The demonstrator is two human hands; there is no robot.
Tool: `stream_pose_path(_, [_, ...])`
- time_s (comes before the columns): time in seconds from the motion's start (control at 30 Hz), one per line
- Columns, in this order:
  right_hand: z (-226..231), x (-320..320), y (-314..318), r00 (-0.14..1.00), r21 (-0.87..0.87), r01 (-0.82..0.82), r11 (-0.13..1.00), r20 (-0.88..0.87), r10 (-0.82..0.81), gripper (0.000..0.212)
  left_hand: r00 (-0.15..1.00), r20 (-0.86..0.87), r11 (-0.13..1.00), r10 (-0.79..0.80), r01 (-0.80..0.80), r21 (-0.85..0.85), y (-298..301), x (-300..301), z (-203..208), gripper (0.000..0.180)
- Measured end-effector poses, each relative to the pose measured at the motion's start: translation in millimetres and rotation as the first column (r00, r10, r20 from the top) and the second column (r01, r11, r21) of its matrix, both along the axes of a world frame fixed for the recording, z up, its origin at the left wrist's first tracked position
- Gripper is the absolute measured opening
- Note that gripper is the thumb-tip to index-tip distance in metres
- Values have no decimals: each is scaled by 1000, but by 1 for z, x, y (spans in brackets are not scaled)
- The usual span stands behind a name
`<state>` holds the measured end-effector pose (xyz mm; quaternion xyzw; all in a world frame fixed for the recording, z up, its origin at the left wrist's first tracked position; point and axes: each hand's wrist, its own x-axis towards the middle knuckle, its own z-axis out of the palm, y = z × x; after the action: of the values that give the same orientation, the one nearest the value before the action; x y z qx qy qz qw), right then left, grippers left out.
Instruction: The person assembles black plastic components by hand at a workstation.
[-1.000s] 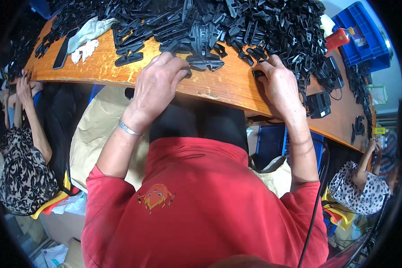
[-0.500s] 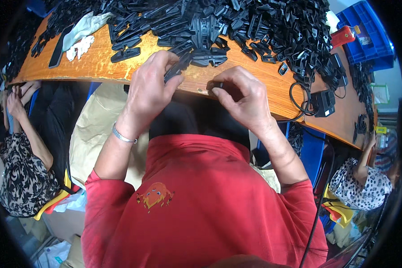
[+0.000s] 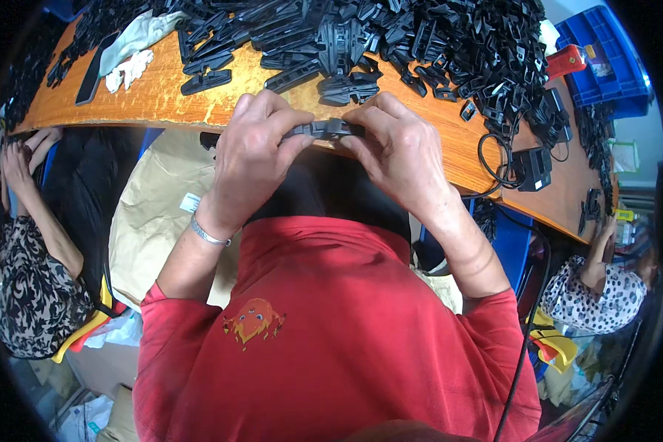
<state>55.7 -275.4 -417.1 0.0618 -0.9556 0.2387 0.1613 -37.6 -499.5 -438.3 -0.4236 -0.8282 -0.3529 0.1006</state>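
Observation:
Close to the table's near edge, a black plastic part (image 3: 324,129) is held level between my two hands. My left hand (image 3: 258,151) pinches its left end with thumb and fingers. On the other end, my right hand (image 3: 401,147) has thumb and index finger closed; its fingertips cover that end, so any separate small piece there cannot be made out. Just beyond my hands lie more black plastic parts (image 3: 350,88) of long, slotted shape. Another such part (image 3: 206,82) rests apart to the left.
A large heap of black parts (image 3: 449,44) covers the table's (image 3: 162,96) far side. At left lie a pale glove (image 3: 136,38) and a dark phone-like slab (image 3: 96,74). A black adapter with cable (image 3: 530,169) and a blue crate (image 3: 604,66) stand right. Two people sit at either side.
My left hand has lowered the black part and turned it level. My right hand has moved in to meet its right end; before, the hands were apart.

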Motion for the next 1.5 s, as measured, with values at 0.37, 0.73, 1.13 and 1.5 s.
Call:
stream_pose_path(0.37, [-10, -18, 5, 998, -69, -63, 996, 6, 64, 24, 1000, 6, 994, 21, -22, 103, -7, -10, -15, 20])
stream_pose_path(0.73, [-23, -38, -17, 973, -37, -217, 975, -91, 213, 22, 999, 17, 998, 50, -51, 49, -16, -12, -10, 18])
stream_pose_path(1.13, [-15, -10, 77, 942, 41, 292, 956, -188, -279, 24, 997, -37, 997, 64, -65, -32, -16, -3, 28, 25])
stream_pose_path(1.5, [-18, -20, 87, 963, 198, 249, 948, -152, -221, 12, 985, -174, 1000, -12, 10, -11, 87, -9, 8, 22])
